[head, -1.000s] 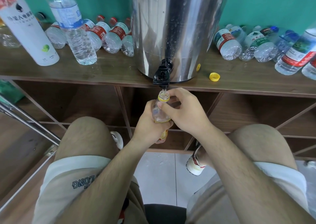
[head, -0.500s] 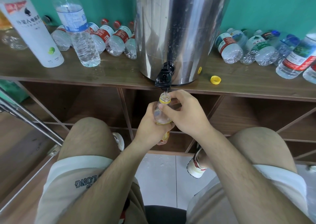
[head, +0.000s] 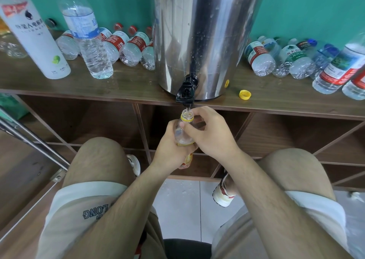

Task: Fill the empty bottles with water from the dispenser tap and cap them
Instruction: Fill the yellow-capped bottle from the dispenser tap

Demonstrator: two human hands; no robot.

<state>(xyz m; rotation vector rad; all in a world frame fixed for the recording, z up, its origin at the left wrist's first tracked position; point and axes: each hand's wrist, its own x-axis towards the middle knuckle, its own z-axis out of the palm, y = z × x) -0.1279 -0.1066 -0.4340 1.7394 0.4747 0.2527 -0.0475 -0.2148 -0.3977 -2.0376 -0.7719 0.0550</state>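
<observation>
**Holding the small bottle under the tap, two hands on it**

Far left on the wooden shelf (head: 122, 89), a tall white bottle (head: 37, 41) stands upright. Just beside it is a clear blue-labelled bottle (head: 87, 41), also standing. Behind those, red-labelled bottles (head: 126, 45) lie in a row on their sides.

Now the centre. The steel dispenser (head: 207, 31) sits on the shelf, and its black tap (head: 186, 91) hangs over the front edge. Below the tap, the left hand (head: 167, 152) has its fingers wrapped round the lower body of the small bottle (head: 182, 135). That bottle is uncapped and upright, with a yellow neck ring, and its mouth is right under the spout. The right hand (head: 211, 136) grips the upper part, thumb and fingers curled in just below the neck.

Moving right, a yellow cap (head: 245, 94) lies loose on the shelf near the dispenser base. Past it, more bottles (head: 260, 59) are tipped on their sides.
</observation>
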